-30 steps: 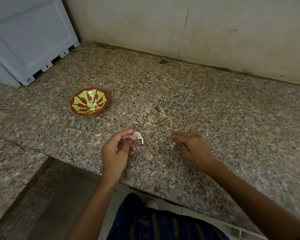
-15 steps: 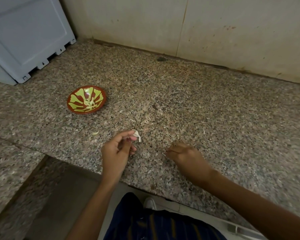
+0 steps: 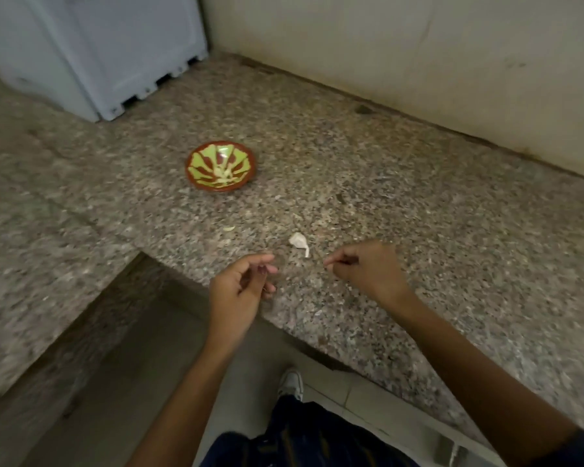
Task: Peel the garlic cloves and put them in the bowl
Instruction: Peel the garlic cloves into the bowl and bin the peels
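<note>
Here, on the speckled stone counter (image 3: 402, 203), a garlic clove (image 3: 299, 243) in its white papery skin, lying loose between the two hands and slightly beyond them, touched by neither. Just short of it to the left, the left hand (image 3: 241, 291), held over the counter's near edge, fingers loosely curled with thumb and forefinger brought close together; nothing visible between them, though blur there makes a small scrap hard to rule out. To the right of the clove, the right hand (image 3: 364, 267), low over the stone, fingers curled in toward the palm and the forefinger tip pressed to the thumb, perhaps pinching a sliver of skin, too small to tell. Farther back and to the left, well apart from both hands, a small red-brown bowl (image 3: 221, 170) with a green leaf pattern, upright, holding a few pale peeled pieces at its centre. Between bowl and clove, a few flecks of peel (image 3: 229, 228) scattered on the stone. At the back left corner, a pale blue appliance (image 3: 108, 52) standing against the wall (image 3: 402, 52). Below the counter edge, a dark striped garment (image 3: 304, 439) and a white shoe (image 3: 291, 382).
</note>
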